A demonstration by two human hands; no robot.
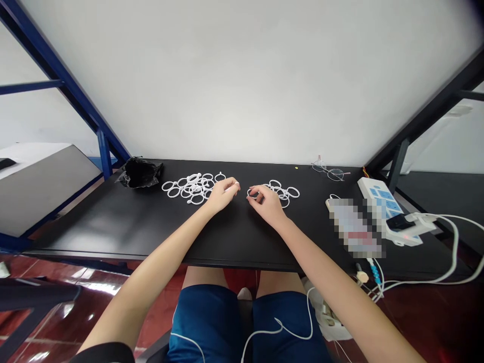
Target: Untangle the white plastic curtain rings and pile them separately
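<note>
My left hand point(224, 193) is closed above the black table, its fingertips pinched together. Something small and white seems to show at them, too small to name. Just left of that hand lies a loose pile of white plastic rings point(195, 187), each with a small knob on its edge. Facing it across a short gap, my right hand point(266, 202) has thumb and index finger curled on a white ring point(249, 192), partly hidden by the fingers. A smaller group of white rings point(293, 192) lies beside and behind my right hand.
A black plastic bag point(139, 173) stands open-mouthed at the back left. Eyeglasses point(333, 173) lie at the back right. Further right are a phone point(355, 229), blurred out, and a white power strip point(385, 201) with a plugged-in charger and white cables point(454, 242).
</note>
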